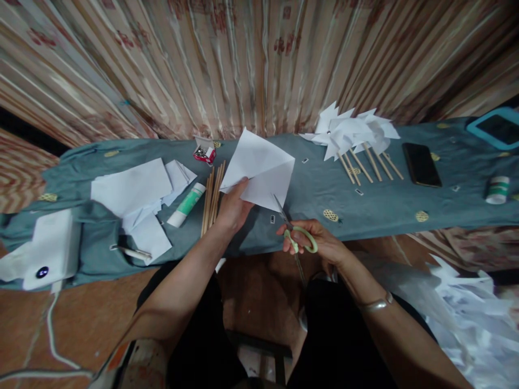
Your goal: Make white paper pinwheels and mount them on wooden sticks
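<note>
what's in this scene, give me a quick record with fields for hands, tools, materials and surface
left hand: this hand holds a creased white paper sheet
right hand: this hand holds green-handled scissors, blades at the sheet's near edge
finished pieces: white paper pinwheels on sticks, far side, right of the sheet
materials: loose wooden sticks, stacked white paper, small red box
adhesive: green-and-white glue stick left of the loose sticks
phone: black smartphone right of the pinwheels
surface: pineapple-print cloth

White paper (268, 166) partly hides the left hand (235, 209).
</note>
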`<move>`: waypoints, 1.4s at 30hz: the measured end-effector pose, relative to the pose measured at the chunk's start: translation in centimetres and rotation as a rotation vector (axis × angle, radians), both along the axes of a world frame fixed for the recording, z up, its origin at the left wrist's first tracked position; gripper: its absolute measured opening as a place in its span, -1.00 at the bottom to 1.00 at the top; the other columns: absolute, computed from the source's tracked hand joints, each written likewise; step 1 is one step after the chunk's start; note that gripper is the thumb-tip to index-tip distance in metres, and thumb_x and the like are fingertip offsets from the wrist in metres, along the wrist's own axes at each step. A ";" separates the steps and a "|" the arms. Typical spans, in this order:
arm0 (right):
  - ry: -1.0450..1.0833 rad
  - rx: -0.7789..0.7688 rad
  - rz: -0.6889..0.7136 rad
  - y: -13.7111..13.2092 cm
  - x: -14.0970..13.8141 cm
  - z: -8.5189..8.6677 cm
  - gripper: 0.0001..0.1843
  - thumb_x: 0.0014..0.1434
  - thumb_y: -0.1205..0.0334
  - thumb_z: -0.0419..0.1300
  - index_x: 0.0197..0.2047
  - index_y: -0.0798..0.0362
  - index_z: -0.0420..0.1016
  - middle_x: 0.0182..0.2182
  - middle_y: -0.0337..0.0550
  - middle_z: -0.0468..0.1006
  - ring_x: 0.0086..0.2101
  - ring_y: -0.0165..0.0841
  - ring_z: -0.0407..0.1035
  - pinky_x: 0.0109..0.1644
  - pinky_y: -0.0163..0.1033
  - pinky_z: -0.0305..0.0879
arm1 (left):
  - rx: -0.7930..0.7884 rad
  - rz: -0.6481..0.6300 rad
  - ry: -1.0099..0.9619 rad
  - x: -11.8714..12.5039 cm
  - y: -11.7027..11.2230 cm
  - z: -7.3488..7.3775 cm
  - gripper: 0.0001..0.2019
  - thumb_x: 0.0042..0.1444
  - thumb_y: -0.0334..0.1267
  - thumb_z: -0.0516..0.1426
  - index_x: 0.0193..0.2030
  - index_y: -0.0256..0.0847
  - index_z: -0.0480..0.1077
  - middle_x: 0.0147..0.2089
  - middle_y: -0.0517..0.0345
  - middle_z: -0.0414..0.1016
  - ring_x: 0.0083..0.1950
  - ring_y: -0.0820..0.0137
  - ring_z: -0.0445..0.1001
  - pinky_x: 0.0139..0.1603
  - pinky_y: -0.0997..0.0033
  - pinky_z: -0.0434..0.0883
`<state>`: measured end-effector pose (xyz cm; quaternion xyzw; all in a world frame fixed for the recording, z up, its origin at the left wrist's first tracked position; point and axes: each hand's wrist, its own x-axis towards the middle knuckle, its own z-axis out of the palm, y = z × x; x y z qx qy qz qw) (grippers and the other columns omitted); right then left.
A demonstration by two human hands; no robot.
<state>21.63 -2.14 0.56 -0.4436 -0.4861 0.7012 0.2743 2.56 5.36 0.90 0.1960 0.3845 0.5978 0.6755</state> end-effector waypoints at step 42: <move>0.038 -0.053 -0.095 0.4 -0.7 0.1 -0.45 -0.16 -0.22 0.41 -0.31 0.09 0.54 -0.58 -0.28 0.52 -0.61 -0.52 0.33 -0.53 -0.38 0.27 | 0.013 -0.013 -0.014 0.6 -0.6 -0.2 -0.78 -0.08 -0.35 0.28 -0.23 -0.26 0.47 -0.24 0.11 0.60 -0.09 0.28 0.55 0.05 0.28 0.41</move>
